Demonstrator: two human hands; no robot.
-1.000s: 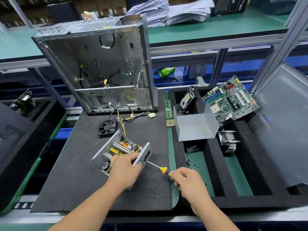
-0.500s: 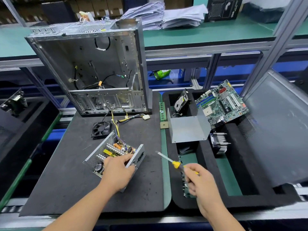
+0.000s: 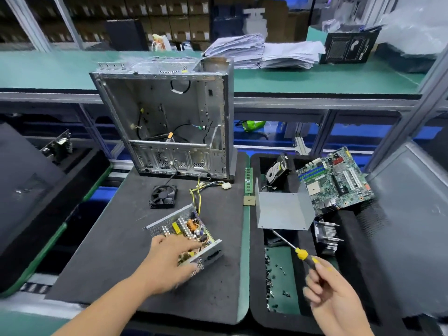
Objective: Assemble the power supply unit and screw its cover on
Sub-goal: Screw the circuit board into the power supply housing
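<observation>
The open power supply unit point(image 3: 184, 235) is shown lying on the dark foam mat point(image 3: 116, 251) of the table, in front of the empty computer case point(image 3: 167, 122) and just in front of the loose black fan point(image 3: 163, 196), with its yellow and black cable bundle point(image 3: 206, 187) trailing back toward the case. The left hand point(image 3: 169, 260) is laid over the near end of the unit, fingers spread and pressing on the circuit board and the near wall; motion blur prevents a firmer reading of the finger positions. The right hand point(image 3: 332, 289) is closed around the yellow handle of a screwdriver point(image 3: 294, 248), held above the parts tray point(image 3: 257, 275) to the right of the unit, with its tip pointed toward the bent grey sheet-metal cover point(image 3: 282, 209), which stands in that tray well apart from the unit. Small dark screws point(image 3: 278, 275) are scattered on the tray floor beneath the screwdriver. The unit is judged to be moderately heavy and rigid in its metal shell, but fragile across the exposed board, whose coils and capacitors are best left untouched; a hold on the outer sheet-metal walls is advised. The cover is judged light, stiff and thin-edged, and is probably best taken by its flat faces.
</observation>
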